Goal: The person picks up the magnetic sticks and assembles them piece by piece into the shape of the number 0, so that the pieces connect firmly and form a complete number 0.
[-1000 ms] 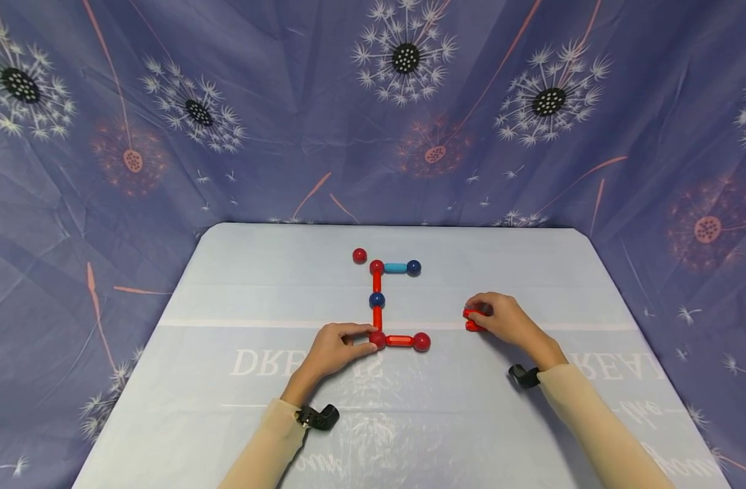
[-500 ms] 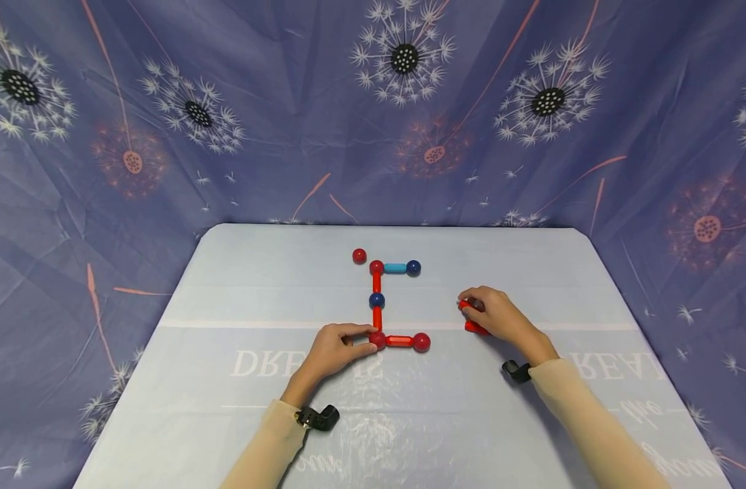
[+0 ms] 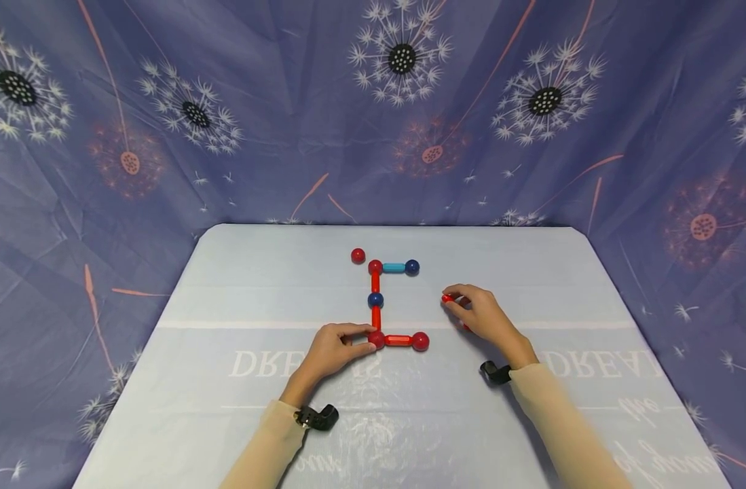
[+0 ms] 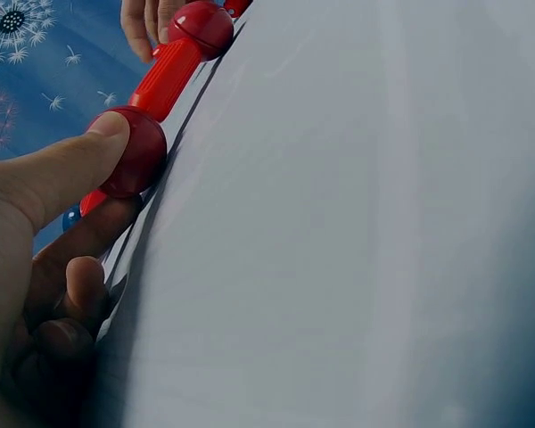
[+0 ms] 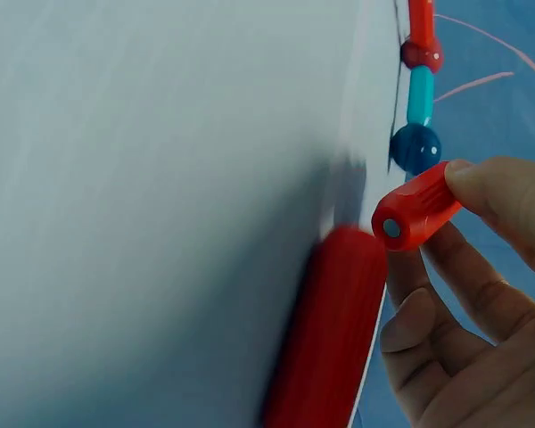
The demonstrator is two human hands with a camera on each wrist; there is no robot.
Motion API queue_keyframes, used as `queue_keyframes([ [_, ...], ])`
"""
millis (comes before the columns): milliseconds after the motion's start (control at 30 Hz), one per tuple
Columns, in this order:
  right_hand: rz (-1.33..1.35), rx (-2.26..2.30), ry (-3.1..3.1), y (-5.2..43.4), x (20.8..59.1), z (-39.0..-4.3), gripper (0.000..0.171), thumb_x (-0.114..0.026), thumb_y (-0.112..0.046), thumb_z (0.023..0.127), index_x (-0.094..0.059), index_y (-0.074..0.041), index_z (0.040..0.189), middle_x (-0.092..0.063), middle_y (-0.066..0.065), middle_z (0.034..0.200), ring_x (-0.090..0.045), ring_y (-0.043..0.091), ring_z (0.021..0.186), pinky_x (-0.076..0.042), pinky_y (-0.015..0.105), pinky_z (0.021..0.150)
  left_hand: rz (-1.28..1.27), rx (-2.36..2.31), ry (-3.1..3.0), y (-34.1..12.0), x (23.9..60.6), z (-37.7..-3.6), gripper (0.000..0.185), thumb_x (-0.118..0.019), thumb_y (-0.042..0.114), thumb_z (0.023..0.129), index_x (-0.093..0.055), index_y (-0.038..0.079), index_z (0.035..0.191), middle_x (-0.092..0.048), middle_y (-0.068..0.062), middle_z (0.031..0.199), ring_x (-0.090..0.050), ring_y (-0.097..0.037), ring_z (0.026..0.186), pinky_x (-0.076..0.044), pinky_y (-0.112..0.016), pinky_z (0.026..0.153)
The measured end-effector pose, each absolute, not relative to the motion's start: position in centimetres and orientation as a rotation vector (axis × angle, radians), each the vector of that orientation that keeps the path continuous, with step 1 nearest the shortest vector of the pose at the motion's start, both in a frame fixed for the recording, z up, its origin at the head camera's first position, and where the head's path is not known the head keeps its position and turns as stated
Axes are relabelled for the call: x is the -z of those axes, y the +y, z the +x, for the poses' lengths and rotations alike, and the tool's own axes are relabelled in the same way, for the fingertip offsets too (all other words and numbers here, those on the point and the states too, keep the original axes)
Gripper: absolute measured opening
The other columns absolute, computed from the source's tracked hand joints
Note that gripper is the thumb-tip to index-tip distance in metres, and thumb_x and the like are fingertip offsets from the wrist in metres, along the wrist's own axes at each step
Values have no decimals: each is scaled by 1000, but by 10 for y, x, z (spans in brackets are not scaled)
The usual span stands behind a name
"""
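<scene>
My left hand pinches the red corner ball of a magnetic stick-and-ball shape between thumb and finger. From that ball a red stick runs right to another red ball. Away from me, a red stick, a dark blue ball and another red stick lead to a red ball. A light blue stick joins it to a dark blue ball. My right hand pinches a red magnetic stick, its metal end showing in the right wrist view.
Beneath the right hand a second red stick lies on the table, mostly hidden in the head view. A loose red ball sits beyond the shape's far-left corner. A patterned purple cloth hangs behind the white table.
The right hand has carried one red stick leftward toward the shape, leaving the other red stick on the table. The left hand and the shape have stayed in place.
</scene>
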State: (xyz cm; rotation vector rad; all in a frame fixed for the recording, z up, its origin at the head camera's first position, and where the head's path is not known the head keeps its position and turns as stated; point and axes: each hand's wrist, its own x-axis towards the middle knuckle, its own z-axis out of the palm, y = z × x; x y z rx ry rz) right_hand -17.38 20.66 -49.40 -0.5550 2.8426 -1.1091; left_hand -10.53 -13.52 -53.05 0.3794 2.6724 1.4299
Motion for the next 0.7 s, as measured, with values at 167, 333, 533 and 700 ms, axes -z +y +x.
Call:
queue_keyframes([
  [167,-531,1150,2848,196,497,-170,25,-70,-18,99,-71,-9,123,-74,10,113,-70,27,96,-60,43,81,377,-1429,2679,-135,531,-106,33,-86,35,84,-80,28,116,-58,9,70,-45,-5,58,-35,-21,53],
  [333,-521,1233,2833,188,497,-166,25,-72,-19,98,-71,-10,122,-75,11,111,-72,27,93,-59,48,85,354,-1419,2672,-135,531,-106,33,-86,35,84,-80,29,116,-57,9,69,-46,-5,58,-35,-21,54],
  [533,-514,1296,2788,178,496,-164,24,-73,-19,97,-71,-12,120,-75,8,109,-72,22,90,-59,39,81,348,-1417,2663,-135,530,-106,33,-86,36,84,-80,30,116,-60,10,73,-46,-5,59,-35,-21,54],
  [700,-523,1373,2710,171,497,-163,21,-73,-17,97,-71,-14,117,-74,7,107,-71,19,85,-57,29,69,356,-1432,2658,-135,531,-106,33,-85,36,85,-80,29,116,-69,8,84,-47,-5,59,-37,-22,54],
])
